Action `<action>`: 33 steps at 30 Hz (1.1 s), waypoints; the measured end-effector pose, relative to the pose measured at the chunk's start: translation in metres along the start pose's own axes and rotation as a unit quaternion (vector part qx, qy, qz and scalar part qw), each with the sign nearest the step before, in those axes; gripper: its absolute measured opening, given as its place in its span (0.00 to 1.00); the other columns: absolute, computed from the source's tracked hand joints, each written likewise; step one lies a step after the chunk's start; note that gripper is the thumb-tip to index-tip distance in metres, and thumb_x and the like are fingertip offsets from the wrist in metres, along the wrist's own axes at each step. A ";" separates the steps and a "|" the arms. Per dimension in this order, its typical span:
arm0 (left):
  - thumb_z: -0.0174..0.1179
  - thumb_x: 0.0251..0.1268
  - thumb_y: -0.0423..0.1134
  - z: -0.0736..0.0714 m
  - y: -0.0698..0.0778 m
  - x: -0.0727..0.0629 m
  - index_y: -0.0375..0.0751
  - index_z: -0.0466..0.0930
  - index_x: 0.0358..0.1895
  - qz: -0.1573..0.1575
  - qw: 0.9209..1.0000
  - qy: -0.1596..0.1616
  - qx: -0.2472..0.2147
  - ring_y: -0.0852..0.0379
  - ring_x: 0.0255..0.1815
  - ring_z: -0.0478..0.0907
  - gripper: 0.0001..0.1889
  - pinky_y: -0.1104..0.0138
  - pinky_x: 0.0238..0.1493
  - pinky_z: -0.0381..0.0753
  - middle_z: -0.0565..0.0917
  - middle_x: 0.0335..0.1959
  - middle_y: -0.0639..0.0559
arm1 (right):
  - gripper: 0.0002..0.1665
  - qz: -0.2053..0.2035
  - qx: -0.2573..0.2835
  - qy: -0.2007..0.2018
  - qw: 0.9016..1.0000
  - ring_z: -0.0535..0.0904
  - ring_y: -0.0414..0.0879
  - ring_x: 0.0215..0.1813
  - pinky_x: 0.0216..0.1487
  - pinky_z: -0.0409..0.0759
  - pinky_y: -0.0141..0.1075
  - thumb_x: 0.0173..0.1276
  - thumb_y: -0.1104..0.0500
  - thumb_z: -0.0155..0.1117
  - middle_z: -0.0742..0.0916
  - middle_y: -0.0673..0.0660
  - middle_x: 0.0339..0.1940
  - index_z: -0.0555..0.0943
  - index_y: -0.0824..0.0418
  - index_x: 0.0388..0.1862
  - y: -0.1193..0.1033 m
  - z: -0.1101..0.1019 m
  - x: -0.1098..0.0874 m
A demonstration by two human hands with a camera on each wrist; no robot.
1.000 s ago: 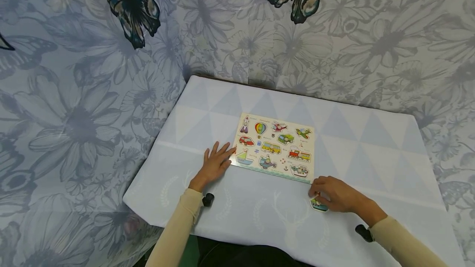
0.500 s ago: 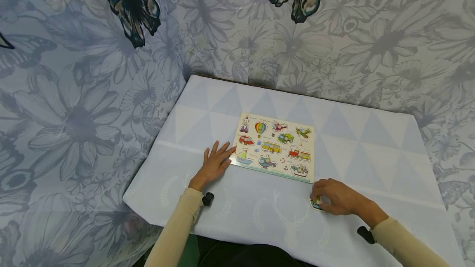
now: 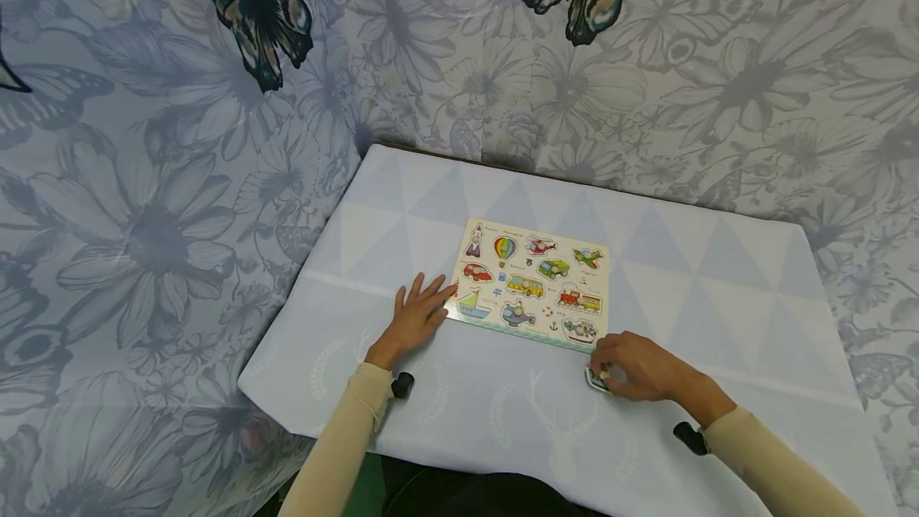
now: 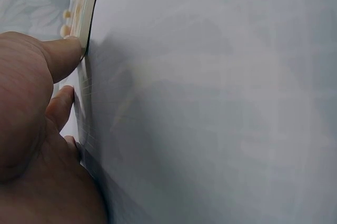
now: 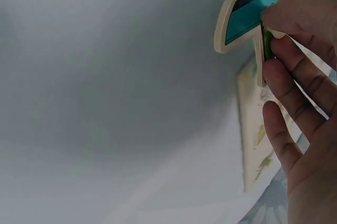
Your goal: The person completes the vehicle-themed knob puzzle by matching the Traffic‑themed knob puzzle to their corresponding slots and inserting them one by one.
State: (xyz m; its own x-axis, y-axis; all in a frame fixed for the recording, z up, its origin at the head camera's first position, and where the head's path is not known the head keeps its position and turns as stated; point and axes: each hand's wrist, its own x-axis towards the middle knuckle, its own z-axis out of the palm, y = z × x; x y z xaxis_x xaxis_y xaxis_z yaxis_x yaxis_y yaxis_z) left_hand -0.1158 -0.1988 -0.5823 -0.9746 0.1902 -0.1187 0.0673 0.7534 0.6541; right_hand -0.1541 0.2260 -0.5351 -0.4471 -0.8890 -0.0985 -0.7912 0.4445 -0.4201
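A cream wooden puzzle board (image 3: 513, 331) with pictures of vehicles lies on the table. My left hand (image 3: 412, 321) rests flat at its left edge, fingers spread. In the left wrist view, the thumb (image 4: 66, 55) touches the board's corner. My right hand (image 3: 639, 365) is just off the board's near right corner. Its thumb and fingers pinch a boat-shaped wooden puzzle piece (image 5: 250, 13) with a teal hull, its upper part partly hidden by the fingers. The piece is tilted, and the board (image 5: 247, 129) shows behind it in the right wrist view.
The table (image 3: 704, 278) is covered by a pale cloth with triangle and antler prints. Walls with flower and butterfly patterns (image 3: 574, 102) stand along its far and left sides. A dark wrist camera (image 3: 691, 438) sits at the right sleeve, another (image 3: 403, 385) at the left.
My right hand has tightened its pinch on the boat piece and moved it a little left and up toward the board's corner, tilting it. The left hand has not moved.
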 end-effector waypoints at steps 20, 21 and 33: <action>0.50 0.79 0.46 0.001 0.001 0.000 0.51 0.66 0.76 -0.002 1.000 0.005 0.004 0.35 0.83 0.37 0.25 0.34 0.74 0.35 0.58 0.81 0.46 | 0.09 -0.029 -0.025 0.032 0.999 0.77 0.38 0.35 0.40 0.77 0.35 0.59 0.61 0.71 0.82 0.41 0.33 0.86 0.47 0.36 0.002 -0.022 0.075; 0.50 0.79 0.46 0.001 0.002 0.000 0.50 0.66 0.76 -0.001 1.000 0.006 0.003 0.35 0.83 0.37 0.25 0.34 0.74 0.35 0.59 0.80 0.46 | 0.08 -0.027 -0.027 0.028 0.999 0.77 0.38 0.35 0.40 0.77 0.35 0.60 0.60 0.71 0.82 0.42 0.33 0.85 0.47 0.36 0.001 -0.022 0.079; 0.49 0.79 0.46 0.001 0.003 0.000 0.51 0.65 0.76 -0.006 1.000 0.001 0.004 0.36 0.83 0.37 0.26 0.34 0.75 0.34 0.58 0.81 0.47 | 0.05 -0.040 -0.039 -0.002 0.998 0.77 0.38 0.36 0.41 0.77 0.36 0.66 0.59 0.68 0.82 0.42 0.34 0.85 0.48 0.37 -0.011 -0.029 0.131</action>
State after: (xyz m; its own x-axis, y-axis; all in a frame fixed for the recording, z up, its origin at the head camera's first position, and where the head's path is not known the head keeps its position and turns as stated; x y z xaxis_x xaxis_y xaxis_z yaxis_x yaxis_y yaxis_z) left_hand -0.1154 -0.1961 -0.5807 -0.9757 0.1800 -0.1251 0.0573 0.7602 0.6472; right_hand -0.2161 0.1078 -0.5168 -0.3801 -0.9222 -0.0706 -0.8543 0.3793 -0.3553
